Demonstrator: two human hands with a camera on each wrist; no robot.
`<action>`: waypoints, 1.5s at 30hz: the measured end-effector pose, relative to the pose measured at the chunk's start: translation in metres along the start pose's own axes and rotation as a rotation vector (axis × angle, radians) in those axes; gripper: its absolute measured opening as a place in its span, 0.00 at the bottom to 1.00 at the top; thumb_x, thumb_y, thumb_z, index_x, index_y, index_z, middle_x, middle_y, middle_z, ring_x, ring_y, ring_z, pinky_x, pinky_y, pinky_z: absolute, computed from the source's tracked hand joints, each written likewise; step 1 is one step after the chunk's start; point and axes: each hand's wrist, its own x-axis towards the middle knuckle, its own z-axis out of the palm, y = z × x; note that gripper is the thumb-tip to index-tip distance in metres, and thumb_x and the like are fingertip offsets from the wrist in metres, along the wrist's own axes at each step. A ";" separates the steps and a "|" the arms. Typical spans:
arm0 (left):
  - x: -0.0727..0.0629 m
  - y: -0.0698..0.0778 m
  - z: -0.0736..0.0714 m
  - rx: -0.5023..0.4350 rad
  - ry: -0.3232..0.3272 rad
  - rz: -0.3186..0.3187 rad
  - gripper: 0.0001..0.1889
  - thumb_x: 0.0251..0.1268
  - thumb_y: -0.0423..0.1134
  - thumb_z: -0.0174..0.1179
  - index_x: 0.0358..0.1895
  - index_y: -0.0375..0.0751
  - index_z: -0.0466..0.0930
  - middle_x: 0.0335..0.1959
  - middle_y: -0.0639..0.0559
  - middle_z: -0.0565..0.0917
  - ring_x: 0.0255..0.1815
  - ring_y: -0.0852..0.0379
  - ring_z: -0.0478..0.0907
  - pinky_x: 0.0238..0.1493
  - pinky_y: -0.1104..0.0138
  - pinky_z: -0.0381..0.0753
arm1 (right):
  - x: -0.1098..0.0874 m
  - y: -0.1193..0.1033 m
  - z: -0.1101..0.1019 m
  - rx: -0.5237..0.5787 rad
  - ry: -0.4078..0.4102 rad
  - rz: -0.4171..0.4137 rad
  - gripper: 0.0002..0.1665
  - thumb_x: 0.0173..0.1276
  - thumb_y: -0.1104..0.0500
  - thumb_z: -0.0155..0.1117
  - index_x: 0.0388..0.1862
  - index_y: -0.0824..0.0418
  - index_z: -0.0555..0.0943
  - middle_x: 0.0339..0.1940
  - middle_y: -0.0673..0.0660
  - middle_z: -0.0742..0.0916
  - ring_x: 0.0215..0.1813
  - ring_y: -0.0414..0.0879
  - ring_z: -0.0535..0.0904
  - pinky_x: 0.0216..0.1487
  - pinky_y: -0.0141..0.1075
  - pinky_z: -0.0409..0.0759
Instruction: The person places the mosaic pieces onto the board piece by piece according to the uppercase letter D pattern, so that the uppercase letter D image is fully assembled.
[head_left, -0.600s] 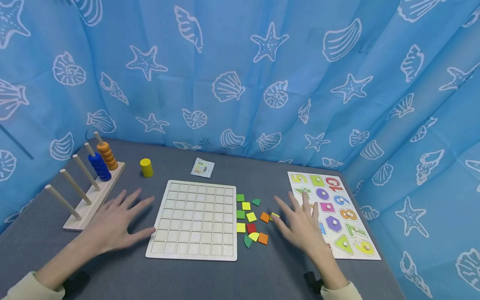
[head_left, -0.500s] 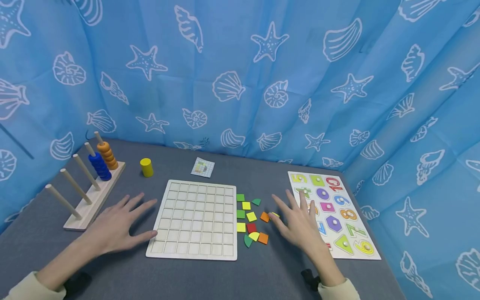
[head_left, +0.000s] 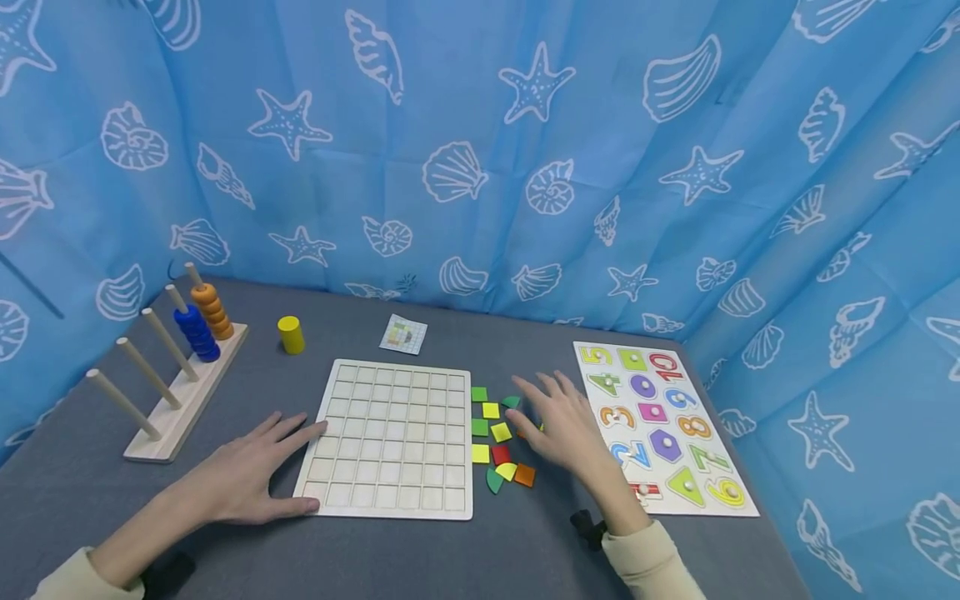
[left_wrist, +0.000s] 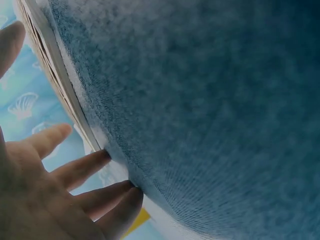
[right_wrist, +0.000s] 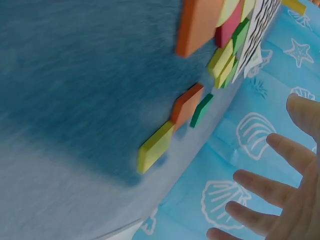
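Blue fabric curtain printed with white shells and starfish (head_left: 465,125) backs the site; below it, a grey cloth-like tabletop (head_left: 360,558).

Square pale wooden grid board (head_left: 390,437), flat, mid-table. No piece sits in any visible cell.

White number-and-shape puzzle board (head_left: 658,472), to the right. Every inset visible from here looks filled; apparently not part of the present work.

Pale wooden peg stand (head_left: 168,425), far left: orange and blue rings on two pegs, three pegs bare.

Left hand (head_left: 243,475): fingers apart, thumb and fingertips at the grid board's left edge. Clamped on nothing; whether it bears on the edge, cannot tell.

Right hand (head_left: 558,425): fingers apart, nothing between them, raised over the right part of the loose pieces.

Small printed card with a coloured grid pattern (head_left: 403,334) beyond the board; yellow cylinder (head_left: 291,336) left of it.

Smallest: flat green, yellow, red and orange squares and quarter-circles (head_left: 500,454), loose just right of the grid board, some hidden by the hand.

Judgement: very start; placing done, none; left, seemingly the whole set.
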 end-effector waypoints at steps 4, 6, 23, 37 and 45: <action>0.001 0.001 -0.002 0.006 -0.018 -0.003 0.61 0.42 0.85 0.61 0.78 0.50 0.64 0.76 0.32 0.68 0.73 0.17 0.62 0.54 0.23 0.72 | 0.012 -0.008 0.002 0.027 -0.011 -0.029 0.31 0.73 0.45 0.65 0.72 0.53 0.76 0.69 0.66 0.80 0.77 0.69 0.67 0.69 0.69 0.72; 0.001 0.001 -0.003 0.008 -0.020 0.001 0.61 0.42 0.85 0.61 0.78 0.49 0.65 0.76 0.32 0.68 0.73 0.17 0.62 0.53 0.23 0.73 | 0.018 -0.011 0.004 0.040 -0.021 -0.044 0.30 0.73 0.46 0.67 0.70 0.54 0.78 0.67 0.65 0.82 0.75 0.67 0.70 0.65 0.67 0.75; 0.004 -0.001 -0.005 0.042 -0.033 0.018 0.62 0.37 0.85 0.64 0.77 0.49 0.67 0.75 0.33 0.70 0.72 0.18 0.65 0.51 0.25 0.75 | 0.056 -0.027 0.027 0.127 -0.167 0.007 0.25 0.68 0.54 0.73 0.62 0.61 0.84 0.56 0.63 0.85 0.59 0.60 0.79 0.56 0.55 0.82; 0.004 0.000 -0.005 0.030 -0.038 0.009 0.63 0.37 0.84 0.65 0.77 0.49 0.66 0.75 0.33 0.70 0.72 0.18 0.64 0.51 0.24 0.74 | 0.063 -0.032 0.033 0.125 -0.187 -0.017 0.19 0.67 0.59 0.73 0.55 0.63 0.87 0.46 0.61 0.87 0.49 0.55 0.80 0.47 0.46 0.81; 0.005 0.000 -0.006 0.032 -0.048 0.005 0.63 0.36 0.84 0.65 0.77 0.48 0.66 0.75 0.32 0.70 0.72 0.17 0.64 0.52 0.24 0.74 | 0.071 -0.028 0.035 0.250 -0.202 -0.028 0.18 0.64 0.64 0.75 0.53 0.67 0.87 0.48 0.62 0.88 0.46 0.52 0.80 0.45 0.44 0.82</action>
